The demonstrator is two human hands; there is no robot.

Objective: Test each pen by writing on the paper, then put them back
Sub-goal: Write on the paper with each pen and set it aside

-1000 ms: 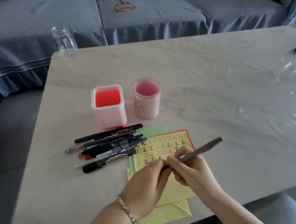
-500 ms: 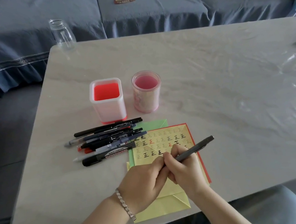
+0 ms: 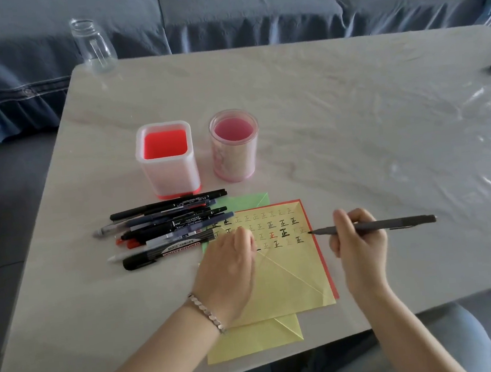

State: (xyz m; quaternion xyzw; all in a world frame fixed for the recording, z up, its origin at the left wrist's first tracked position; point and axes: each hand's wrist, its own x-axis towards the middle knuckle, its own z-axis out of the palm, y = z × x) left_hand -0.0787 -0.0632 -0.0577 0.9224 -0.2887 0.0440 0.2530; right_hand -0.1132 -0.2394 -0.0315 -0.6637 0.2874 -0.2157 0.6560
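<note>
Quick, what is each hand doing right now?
Left hand: holds nothing, palm down on the yellow paper.
Right hand: closed around a dark pen, its tip at the paper's right edge.

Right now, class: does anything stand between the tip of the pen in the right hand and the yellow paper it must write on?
Nothing visible does. The pen tip sits at the yellow paper's right edge; the left hand rests further left.
</note>
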